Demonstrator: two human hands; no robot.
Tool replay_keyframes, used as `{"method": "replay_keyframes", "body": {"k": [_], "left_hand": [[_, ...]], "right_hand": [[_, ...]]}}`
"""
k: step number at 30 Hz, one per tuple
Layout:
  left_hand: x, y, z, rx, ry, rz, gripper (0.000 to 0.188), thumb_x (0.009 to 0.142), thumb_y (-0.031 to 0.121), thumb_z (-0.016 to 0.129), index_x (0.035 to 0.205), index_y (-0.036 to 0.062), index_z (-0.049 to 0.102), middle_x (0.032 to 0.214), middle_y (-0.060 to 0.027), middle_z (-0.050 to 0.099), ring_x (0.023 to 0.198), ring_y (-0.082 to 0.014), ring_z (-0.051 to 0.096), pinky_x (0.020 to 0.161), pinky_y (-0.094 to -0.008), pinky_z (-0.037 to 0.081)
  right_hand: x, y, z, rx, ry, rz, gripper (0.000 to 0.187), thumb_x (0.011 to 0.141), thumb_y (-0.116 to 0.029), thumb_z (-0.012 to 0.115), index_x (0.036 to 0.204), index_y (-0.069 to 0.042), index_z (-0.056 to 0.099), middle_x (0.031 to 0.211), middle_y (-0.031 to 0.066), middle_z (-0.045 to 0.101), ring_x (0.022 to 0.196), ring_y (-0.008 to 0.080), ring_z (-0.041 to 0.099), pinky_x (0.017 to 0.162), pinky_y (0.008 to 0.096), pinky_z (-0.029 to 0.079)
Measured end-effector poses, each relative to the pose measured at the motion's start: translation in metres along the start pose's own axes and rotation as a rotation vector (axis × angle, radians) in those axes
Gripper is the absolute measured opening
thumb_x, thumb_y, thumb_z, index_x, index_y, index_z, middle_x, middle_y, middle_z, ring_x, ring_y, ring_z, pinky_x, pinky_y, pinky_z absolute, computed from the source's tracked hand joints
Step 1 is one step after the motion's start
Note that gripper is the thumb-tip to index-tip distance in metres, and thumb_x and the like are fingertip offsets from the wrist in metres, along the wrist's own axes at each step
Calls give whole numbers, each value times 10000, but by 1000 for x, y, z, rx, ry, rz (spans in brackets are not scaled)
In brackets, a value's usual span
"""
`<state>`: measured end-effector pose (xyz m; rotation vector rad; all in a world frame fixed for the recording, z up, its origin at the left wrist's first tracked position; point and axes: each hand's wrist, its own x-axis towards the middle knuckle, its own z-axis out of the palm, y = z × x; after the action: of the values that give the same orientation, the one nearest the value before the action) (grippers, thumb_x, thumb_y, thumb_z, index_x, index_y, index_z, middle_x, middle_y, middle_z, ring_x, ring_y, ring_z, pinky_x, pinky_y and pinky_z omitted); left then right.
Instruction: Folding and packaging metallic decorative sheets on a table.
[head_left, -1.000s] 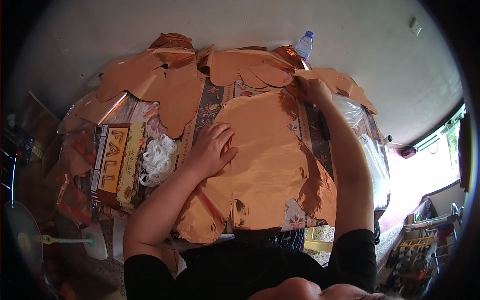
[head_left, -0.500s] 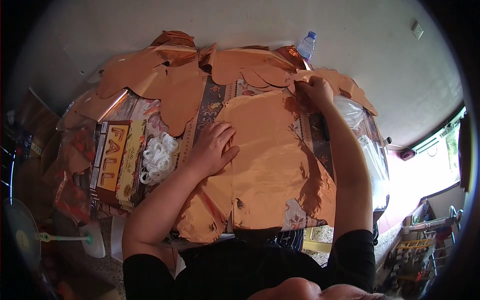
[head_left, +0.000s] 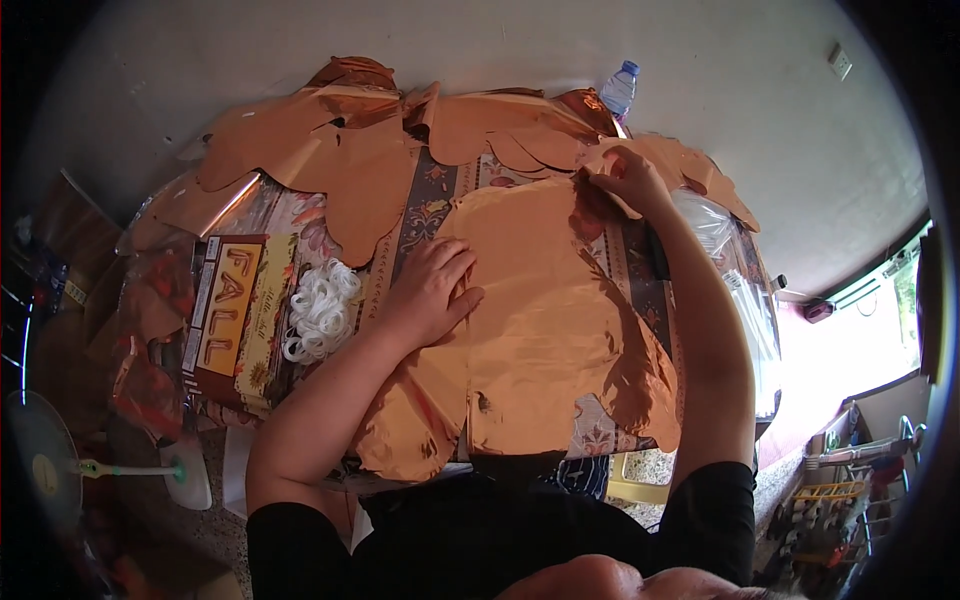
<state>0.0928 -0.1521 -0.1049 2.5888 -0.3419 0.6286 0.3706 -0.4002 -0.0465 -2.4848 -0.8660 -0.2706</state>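
A flat, uninflated copper-coloured foil balloon [head_left: 540, 300] lies in front of me, its lower edge at my body. My left hand [head_left: 435, 290] rests on its left side, fingers flat on the foil and thumb apart. At the far right corner of the balloon, my right hand [head_left: 632, 182] is closed in a pinch on the foil edge, with a darker fold hanging below the fingers. More flat copper foil balloons [head_left: 365, 200] lie along the far side of the table, one of them right beside my right hand.
To the left are a pack of foil letters [head_left: 225, 310], a yellow printed card [head_left: 265, 310] and a coil of white ribbon [head_left: 323, 310]. A water bottle [head_left: 620, 88] stands by the wall. Clear plastic packaging [head_left: 715, 220] lies right of my forearm. A patterned cloth [head_left: 425, 205] covers the table.
My right hand has turned slightly and drawn the foil edge a little, spreading the balloon's right side outward. My left hand stays in place. The view has shifted slightly.
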Motion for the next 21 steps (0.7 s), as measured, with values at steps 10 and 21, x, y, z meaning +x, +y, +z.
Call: {"method": "replay_keyframes", "body": {"k": [10,21], "left_hand": [[0,-8,0,48,24,26,455,871,308,633,1208,14,549,1282,-151,526,1223,-334,474,1034,-435,370],[19,61,-42,366,-391,92,329,820,229,668,1084,44,599,1096,-106,581,1128,-296,531,1037,-409,384]], "right_hand": [[-123,-117,7,-20,-482,-538,546,690,-370,808,1146,-152,601,1037,116,571,961,327,603,828,416,495],[-134,-122,0,36,-609,-503,608,652,-375,839,1135,-151,544,1033,118,499,932,360,588,829,437,477]]}}
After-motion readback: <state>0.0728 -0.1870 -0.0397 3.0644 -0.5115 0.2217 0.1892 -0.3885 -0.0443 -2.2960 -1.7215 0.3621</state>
